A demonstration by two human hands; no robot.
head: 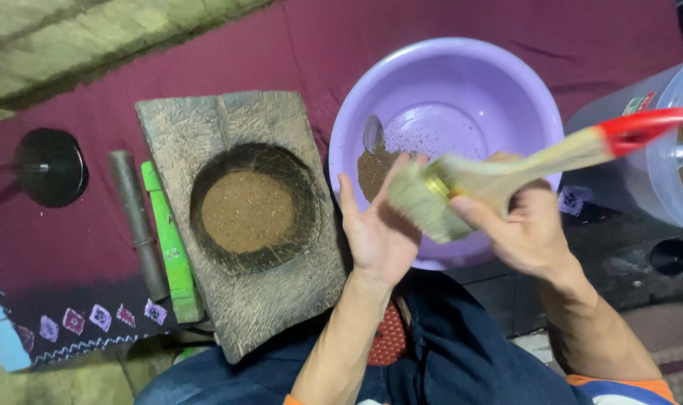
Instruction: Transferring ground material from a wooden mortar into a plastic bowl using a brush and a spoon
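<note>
Maroon cloth (296,45) with a patterned border covers the floor where the person sits, dark blue clothing showing at the bottom of the view. Their right hand (525,225) is clamped around the pale wooden handle of a paintbrush (499,180) whose red tip points up and away to that hand's right. The brush's bristles lie against the palm and fingers of the left hand (379,229), which is spread open, palm up, gripping nothing. Just beyond both hands sits a purple plastic basin (461,82) holding a small heap of brown powder (375,169) and a metal spoon (373,133). To the left of the left hand rests a rough wooden mortar block (281,300), its round hollow filled with brown powder. Further left, beside the block, lie a green stick (170,247) and a dark pestle (135,217). Right of the right hand stands a translucent container (656,165).
</note>
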